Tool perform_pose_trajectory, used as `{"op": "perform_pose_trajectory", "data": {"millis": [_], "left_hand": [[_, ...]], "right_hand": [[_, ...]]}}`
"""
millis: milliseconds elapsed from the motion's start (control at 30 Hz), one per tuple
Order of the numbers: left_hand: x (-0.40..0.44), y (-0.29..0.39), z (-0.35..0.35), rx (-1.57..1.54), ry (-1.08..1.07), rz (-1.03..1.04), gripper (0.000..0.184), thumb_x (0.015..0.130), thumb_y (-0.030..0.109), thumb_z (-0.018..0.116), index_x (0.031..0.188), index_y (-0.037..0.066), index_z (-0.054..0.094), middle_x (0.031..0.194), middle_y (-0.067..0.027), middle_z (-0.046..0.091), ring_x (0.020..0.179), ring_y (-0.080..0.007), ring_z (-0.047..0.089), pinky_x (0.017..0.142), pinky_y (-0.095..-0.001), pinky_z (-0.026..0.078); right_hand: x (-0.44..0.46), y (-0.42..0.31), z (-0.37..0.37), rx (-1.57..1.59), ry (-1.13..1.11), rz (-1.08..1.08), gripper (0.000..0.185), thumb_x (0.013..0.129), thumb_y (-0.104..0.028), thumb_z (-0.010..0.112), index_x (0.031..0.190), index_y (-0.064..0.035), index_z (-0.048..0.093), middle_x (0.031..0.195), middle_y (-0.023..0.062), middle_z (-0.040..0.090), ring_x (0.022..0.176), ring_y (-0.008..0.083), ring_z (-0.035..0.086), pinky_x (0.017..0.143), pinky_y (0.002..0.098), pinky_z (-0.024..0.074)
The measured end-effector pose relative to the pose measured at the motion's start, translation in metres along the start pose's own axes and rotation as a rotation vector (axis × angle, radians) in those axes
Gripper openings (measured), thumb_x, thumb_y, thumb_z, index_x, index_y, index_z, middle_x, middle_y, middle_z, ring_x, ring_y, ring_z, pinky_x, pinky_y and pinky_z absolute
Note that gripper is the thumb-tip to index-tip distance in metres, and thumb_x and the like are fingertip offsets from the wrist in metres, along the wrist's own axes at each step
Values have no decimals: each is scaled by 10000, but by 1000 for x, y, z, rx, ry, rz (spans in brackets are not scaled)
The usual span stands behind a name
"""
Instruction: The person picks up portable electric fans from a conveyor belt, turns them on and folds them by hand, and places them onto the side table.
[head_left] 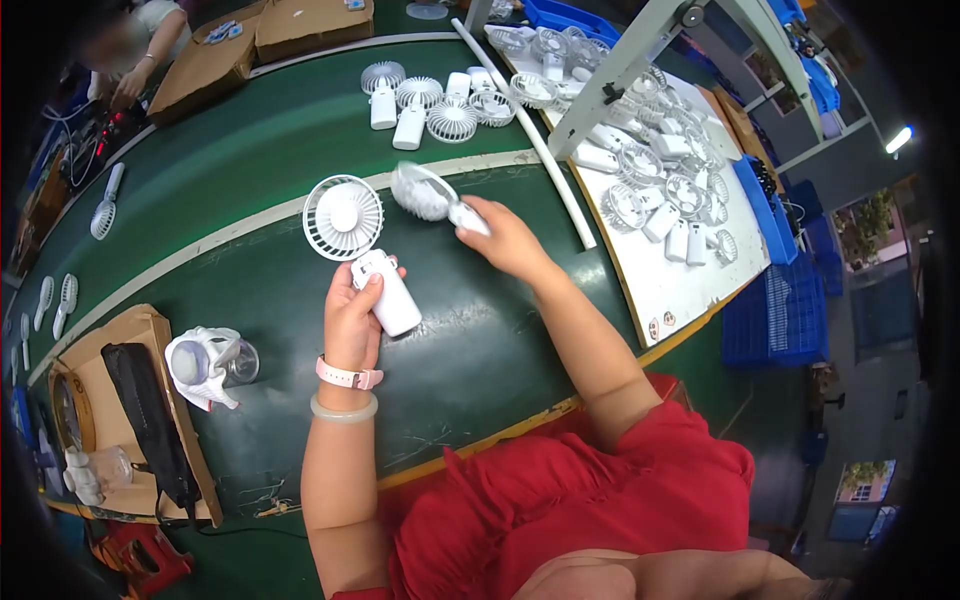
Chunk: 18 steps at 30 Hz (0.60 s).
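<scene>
My left hand [357, 310], with a pink watch and a pale bangle on the wrist, is closed around the handle of a white handheld fan [398, 305]. The fan's round caged head [343, 217] points away from me, its grille facing up. To the right, my right hand [505, 238] grips a second white handheld fan [425, 192] by its handle. That fan's head is smeared by motion and tilted toward the first one; the two heads are close, with a small gap between them.
Several white fans [452, 122] lie on the green belt [250, 140] ahead. More are heaped on a white board [660, 290] at right, beside a metal post [605, 100] and white tube [540, 145]. A cardboard tray [205, 470] and wrapped bottle [205, 365] stand left. A co-worker's arm [150, 60] shows far left.
</scene>
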<state>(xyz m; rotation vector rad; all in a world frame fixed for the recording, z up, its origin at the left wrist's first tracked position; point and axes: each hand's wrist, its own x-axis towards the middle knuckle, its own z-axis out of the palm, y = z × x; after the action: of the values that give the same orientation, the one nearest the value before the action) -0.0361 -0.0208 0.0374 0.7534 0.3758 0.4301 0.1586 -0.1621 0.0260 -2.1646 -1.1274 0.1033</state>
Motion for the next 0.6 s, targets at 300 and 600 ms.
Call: {"op": "perform_pose_trajectory", "data": {"millis": [300,600], "left_hand": [[15,-11,-31,-41,52,101,334,848,10,529,1160,-17,415,1093,-151,562,994,-205,566,858,-327,461],[16,-7,-29,-83,69,55,410,832,-9,534,1213,8,383,1109,-155,561,1025,-215,556,857,-328,465]], "right_hand": [[23,-19,55,1912,-476,355,496,907,-508,342,1228,-134,394,1003,95,509,729,205,499,616,331,439],[20,-26,53,1929,-506,410,526,916,-529,272,1306,-180,323,1025,104,495,696,205,483,596,327,414]]}}
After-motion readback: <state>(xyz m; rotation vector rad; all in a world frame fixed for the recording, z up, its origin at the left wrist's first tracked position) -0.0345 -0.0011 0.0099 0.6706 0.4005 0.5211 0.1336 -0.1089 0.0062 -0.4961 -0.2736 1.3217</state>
